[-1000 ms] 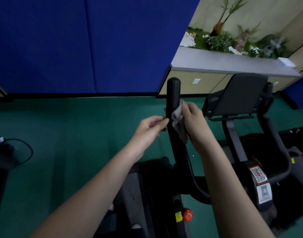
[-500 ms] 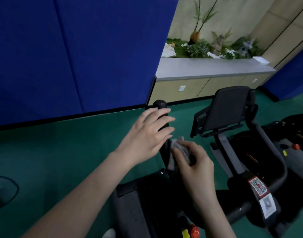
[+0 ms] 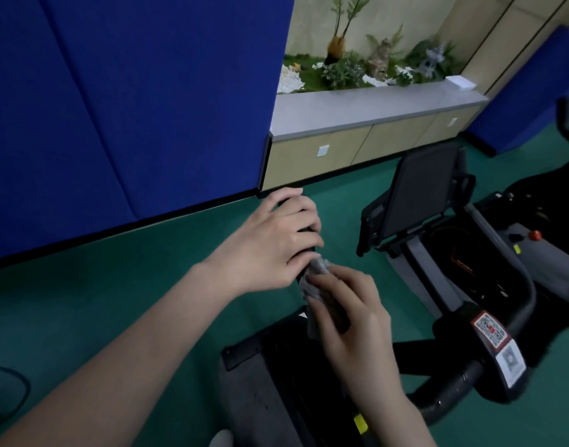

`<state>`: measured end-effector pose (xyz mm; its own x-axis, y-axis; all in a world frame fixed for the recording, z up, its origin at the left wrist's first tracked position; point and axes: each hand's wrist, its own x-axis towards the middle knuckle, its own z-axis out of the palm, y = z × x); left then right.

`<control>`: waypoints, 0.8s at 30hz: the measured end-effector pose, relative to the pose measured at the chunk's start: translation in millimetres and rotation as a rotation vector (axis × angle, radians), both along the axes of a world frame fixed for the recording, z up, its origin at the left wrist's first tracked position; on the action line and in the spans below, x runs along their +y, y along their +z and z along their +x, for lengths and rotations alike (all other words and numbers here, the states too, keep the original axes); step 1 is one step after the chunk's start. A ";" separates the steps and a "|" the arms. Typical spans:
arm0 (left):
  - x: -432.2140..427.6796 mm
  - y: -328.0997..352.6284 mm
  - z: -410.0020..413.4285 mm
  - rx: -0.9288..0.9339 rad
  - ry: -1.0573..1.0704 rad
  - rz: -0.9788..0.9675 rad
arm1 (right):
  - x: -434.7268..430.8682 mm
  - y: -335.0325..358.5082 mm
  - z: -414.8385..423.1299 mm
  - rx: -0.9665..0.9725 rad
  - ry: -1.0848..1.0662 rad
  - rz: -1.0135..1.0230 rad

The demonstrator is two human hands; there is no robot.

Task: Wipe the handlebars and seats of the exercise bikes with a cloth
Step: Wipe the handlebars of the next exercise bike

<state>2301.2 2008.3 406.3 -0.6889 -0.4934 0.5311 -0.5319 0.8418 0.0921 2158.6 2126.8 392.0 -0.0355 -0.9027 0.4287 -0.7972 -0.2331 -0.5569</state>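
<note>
Both on handlebar: left hand grips top, right hand clutches cloth.

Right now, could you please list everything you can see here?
handlebar: one, black, centre
cloth: one, grey, wrapped on the handlebar
near bike: one, black, bottom centre
second bike: one, black with backrest seat, right
QR stickers: two, red and white, on the second bike's frame
partition: one, blue, left
cabinet: one, beige with grey top, behind
plants: several, green, on the cabinet
floor: green, throughout
left grip: one hand, curled round the handlebar top
right grip: one hand, holding the cloth round the handlebar
</note>
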 end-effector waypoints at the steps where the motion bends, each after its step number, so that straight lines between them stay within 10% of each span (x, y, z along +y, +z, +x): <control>1: -0.2 0.0 -0.3 0.011 -0.008 0.009 | 5.1 -0.3 -2.4 0.033 0.025 -0.007; 7: -0.8 -4.4 -3.6 0.080 -0.029 0.036 | 32.2 -1.2 -16.4 -0.067 -0.124 0.060; 12: -2.3 -5.1 -5.0 0.110 -0.044 0.064 | -16.1 7.6 -24.4 -0.372 -0.182 0.515; 17: -0.4 -6.9 -4.8 0.112 -0.020 0.057 | -48.1 15.1 -28.2 -1.056 -0.070 0.915; 24: 4.4 -4.1 -5.3 0.080 0.012 0.097 | -15.9 17.3 -59.8 -0.757 0.014 1.032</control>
<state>2295.8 2012.7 402.2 -0.6403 -0.5530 0.5331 -0.5294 0.8206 0.2153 2098.8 2110.9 409.3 0.0496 -0.8053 -0.5907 -0.2049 0.5707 -0.7952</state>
